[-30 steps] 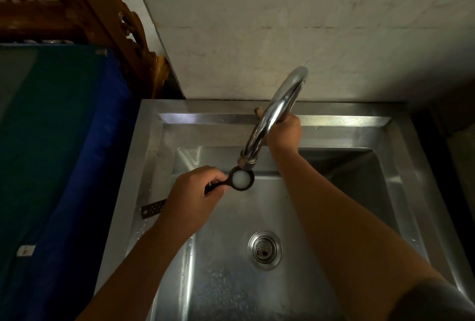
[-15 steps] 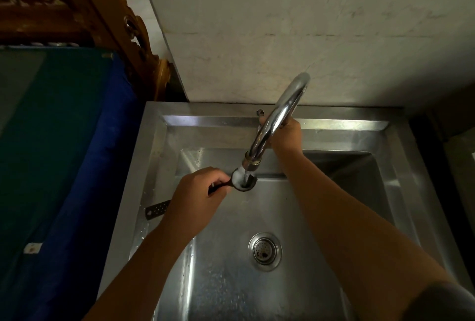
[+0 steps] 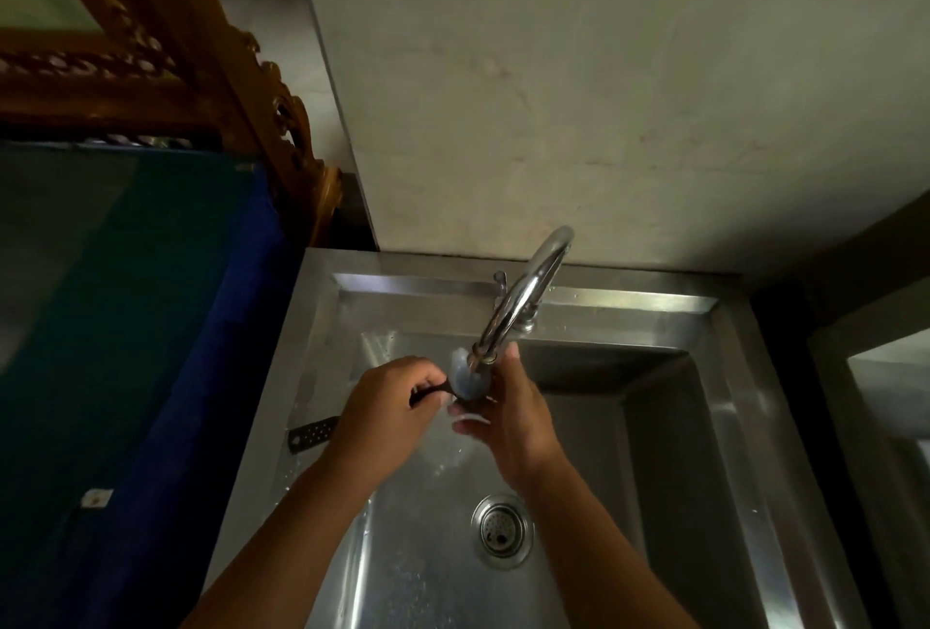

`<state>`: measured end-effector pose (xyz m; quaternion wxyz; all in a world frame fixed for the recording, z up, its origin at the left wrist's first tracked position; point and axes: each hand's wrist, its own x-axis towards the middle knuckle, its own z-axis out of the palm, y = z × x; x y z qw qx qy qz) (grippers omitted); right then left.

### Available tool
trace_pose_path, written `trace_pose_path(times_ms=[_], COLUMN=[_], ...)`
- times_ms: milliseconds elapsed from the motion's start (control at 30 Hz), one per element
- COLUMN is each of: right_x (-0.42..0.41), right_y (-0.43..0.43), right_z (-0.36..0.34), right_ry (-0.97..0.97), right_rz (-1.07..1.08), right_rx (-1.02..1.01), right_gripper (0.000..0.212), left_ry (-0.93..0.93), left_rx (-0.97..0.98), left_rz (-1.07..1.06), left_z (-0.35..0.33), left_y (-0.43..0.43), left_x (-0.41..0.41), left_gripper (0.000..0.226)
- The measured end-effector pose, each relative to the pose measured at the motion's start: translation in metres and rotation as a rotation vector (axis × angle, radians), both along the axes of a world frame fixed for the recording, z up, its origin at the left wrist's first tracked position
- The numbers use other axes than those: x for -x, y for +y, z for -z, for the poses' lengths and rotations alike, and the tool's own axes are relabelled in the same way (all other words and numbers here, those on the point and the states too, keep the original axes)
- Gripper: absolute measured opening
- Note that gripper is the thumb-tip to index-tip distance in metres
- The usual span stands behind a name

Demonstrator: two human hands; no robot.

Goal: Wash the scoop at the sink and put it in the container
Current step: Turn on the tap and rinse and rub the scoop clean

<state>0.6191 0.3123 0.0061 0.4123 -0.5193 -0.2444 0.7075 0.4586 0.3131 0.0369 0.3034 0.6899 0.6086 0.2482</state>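
I observe the left hand (image 3: 390,407) pinching the scoop (image 3: 465,379) handle, long axis running nine to three, bowl toward three under the faucet (image 3: 523,296); right hand (image 3: 508,419) cupped against the bowl, grip indeterminate.

Dim, underexposed view — glare streaks the faucet (image 3: 528,291) and sink rim (image 3: 578,298), edges bowed wide-angle.

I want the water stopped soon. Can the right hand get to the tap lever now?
Probably yes: the right hand is at the scoop, and nothing lies between it and the lever behind the spout.
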Motion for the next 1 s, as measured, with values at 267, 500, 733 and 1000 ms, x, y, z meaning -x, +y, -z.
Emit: trace_pose_path(times_ms=[267,500,733,1000], right_x=[0.004,-0.005,-0.028,-0.033], right_y=[-0.001,0.012,0.052,0.076], right_z=[-0.011,-0.008,-0.035,-0.069], right_ry=[0.092,-0.016,-0.939,-1.331], right_rz=[-0.161,-0.366,-0.912,-1.011], right_rx=[-0.137,-0.105,-0.419,-0.830], right_gripper=[0.017,0.024,0.018,0.018], left_ry=[0.055,0.226,0.276,0.136], left_rx=[0.006,0.027,0.098,0.097], left_rz=[-0.008,0.071,0.264,0.232], left_z=[-0.022,-0.035,-0.031,-0.034], left_y=[0.000,0.000,0.014,0.028], left_x=[-0.007,-0.004,0.001,-0.003], left_gripper=[0.010,0.009,0.021,0.022])
